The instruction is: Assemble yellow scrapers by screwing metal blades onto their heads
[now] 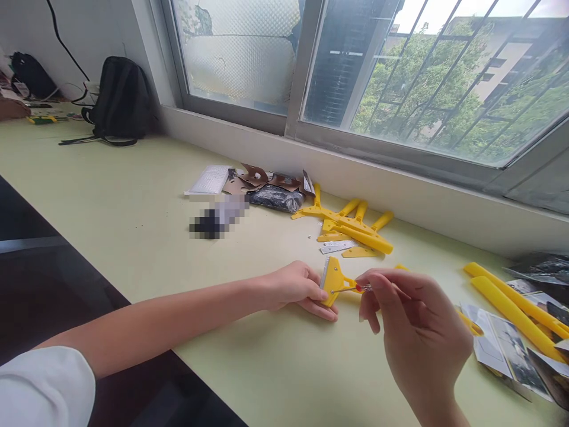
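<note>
Yellow scraper (pixel 331 279) is just above the table (pixel 288 370), between the two hands, center-right of view. Blade edge faces left, toward the left palm; handle neck runs off right, toward the right hand. Long axis roughly left-right, dipping a little to the right. Head lies crosswise to that, its wide edge running near to far with a slight tilt. Far end of the handle is hidden behind the right hand, so can't call where it stops.

Left hand (pixel 296 289): partly closed, pinching the near end of the head. Thumb on the upper face, fingers under and along the near edge. White sleeve (pixel 48 385) on that arm.

Right hand (pixel 415 323): thumb and index closed on a slim screwdriver (pixel 344 289) (red bit near the grip end, thin metal shaft), other fingers curled loosely. Shaft points left, nearly in line with the scraper's long axis. Tip is at the nearer of two screws on the head; can't tell if it's seated.

Beyond the hands: a heap of yellow scraper parts (pixel 355 224), handles at mixed angles, with metal blades (pixel 338 245) beside it. Small nut-like piece (pixel 310 237) lies alone left of the heap. Right side: two long yellow handles (pixel 507 302) by printed packaging (pixel 502 344). Black backpack (pixel 122 98) far left, near the window wall.
</note>
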A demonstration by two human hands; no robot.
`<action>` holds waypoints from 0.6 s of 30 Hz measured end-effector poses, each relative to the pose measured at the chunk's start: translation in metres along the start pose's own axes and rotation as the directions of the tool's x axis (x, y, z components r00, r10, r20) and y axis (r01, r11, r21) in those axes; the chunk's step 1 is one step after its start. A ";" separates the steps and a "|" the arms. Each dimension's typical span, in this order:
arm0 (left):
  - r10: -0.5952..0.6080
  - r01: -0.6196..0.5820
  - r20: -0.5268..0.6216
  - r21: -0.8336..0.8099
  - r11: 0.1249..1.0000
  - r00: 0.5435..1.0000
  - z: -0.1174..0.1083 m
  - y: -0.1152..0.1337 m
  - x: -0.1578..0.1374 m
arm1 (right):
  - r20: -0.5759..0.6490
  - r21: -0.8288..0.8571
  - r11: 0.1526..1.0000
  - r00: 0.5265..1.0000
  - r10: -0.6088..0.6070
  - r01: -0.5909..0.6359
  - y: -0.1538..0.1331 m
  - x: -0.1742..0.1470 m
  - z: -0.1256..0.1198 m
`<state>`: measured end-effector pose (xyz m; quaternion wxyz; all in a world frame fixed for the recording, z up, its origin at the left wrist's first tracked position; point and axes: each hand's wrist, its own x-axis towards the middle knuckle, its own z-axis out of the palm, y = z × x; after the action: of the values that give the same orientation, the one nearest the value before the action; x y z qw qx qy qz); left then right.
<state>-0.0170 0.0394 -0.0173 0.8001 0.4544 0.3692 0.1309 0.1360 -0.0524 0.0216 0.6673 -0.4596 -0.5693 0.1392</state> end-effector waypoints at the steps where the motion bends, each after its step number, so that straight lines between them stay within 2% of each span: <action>1: -0.001 0.001 -0.001 0.002 1.000 1.000 0.000 0.000 0.000 | -0.005 -0.009 1.000 1.000 -0.002 0.002 0.000 0.000 0.000; 3: -0.001 0.001 -0.004 0.007 1.000 1.000 -0.001 -0.001 0.000 | 0.006 -0.013 1.000 1.000 -0.015 0.015 0.000 0.000 -0.001; 8: 0.010 -0.010 0.011 -0.002 1.000 1.000 -0.002 -0.002 0.002 | 0.159 0.013 1.000 0.987 -0.007 0.005 -0.002 0.003 -0.005; 14: 0.007 -0.007 0.014 0.003 1.000 1.000 -0.004 -0.003 0.003 | 0.013 0.069 0.982 0.984 0.177 -0.177 -0.009 0.004 -0.001; 18: 0.017 -0.017 0.017 0.002 1.000 1.000 -0.004 -0.004 0.004 | 0.104 0.095 0.985 0.985 0.137 -0.147 -0.008 0.003 0.001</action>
<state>-0.0178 0.0419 -0.0240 0.8014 0.4596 0.3588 0.1334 0.1335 -0.0547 0.0298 0.6500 -0.4569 -0.5588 0.2376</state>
